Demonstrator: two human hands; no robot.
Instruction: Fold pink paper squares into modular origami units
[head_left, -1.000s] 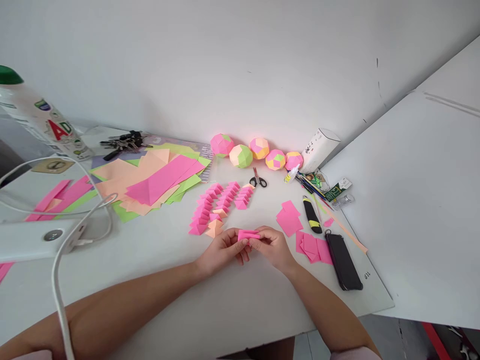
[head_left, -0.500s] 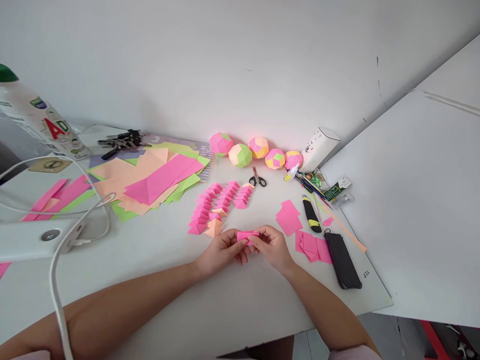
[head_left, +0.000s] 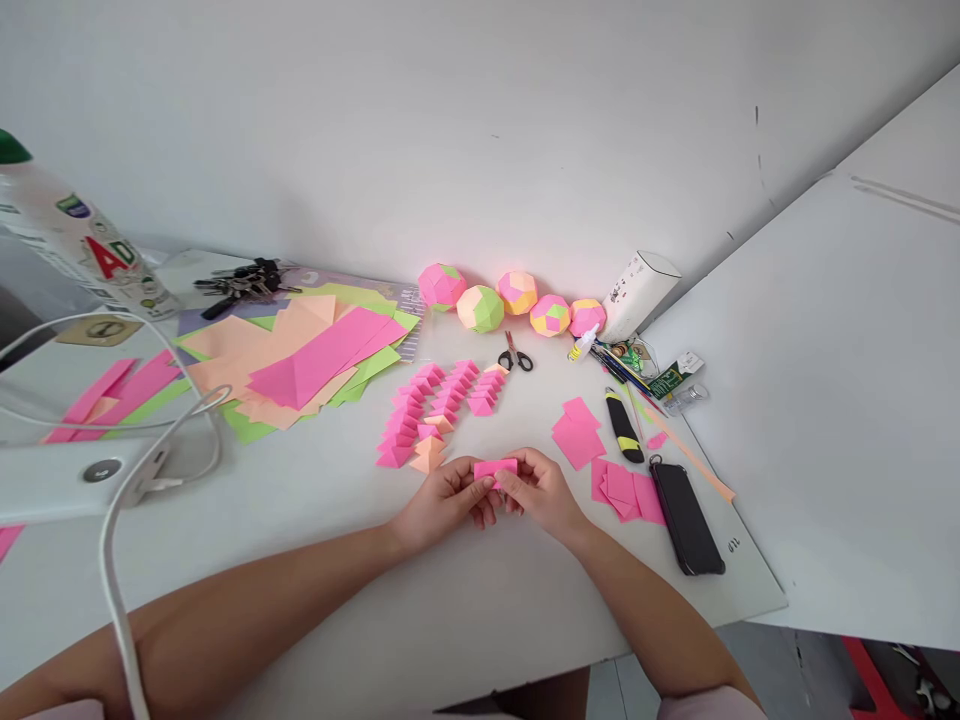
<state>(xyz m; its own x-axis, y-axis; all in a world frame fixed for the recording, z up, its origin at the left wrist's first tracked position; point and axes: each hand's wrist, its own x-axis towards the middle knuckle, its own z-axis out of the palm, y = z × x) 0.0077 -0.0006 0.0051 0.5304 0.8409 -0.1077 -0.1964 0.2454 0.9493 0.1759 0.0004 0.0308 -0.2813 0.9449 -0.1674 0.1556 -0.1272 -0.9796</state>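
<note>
A small folded piece of pink paper (head_left: 496, 467) is held between my two hands above the near middle of the table. My left hand (head_left: 448, 497) pinches its left end, and my right hand (head_left: 541, 492) pinches the right end; both thumbs press along its lower edge. Just beyond my left hand lie rows of folded pink and peach paper units (head_left: 409, 418). Flat pink paper squares (head_left: 577, 434) rest to the right of my right hand, with more pink pieces (head_left: 619, 488) nearer to me.
Scissors (head_left: 516, 358) lie behind the folded rows, before several paper balls (head_left: 481, 310). A cutter knife (head_left: 623, 426) and black phone (head_left: 688, 520) are at right. Coloured sheets (head_left: 307, 350), keys (head_left: 240, 287), a white power bank (head_left: 67, 482) and its cable (head_left: 112, 560) occupy the left.
Both hands stay nearly in place on the pink paper. Its top face now looks flatter, with the crease line seen before no longer showing.
</note>
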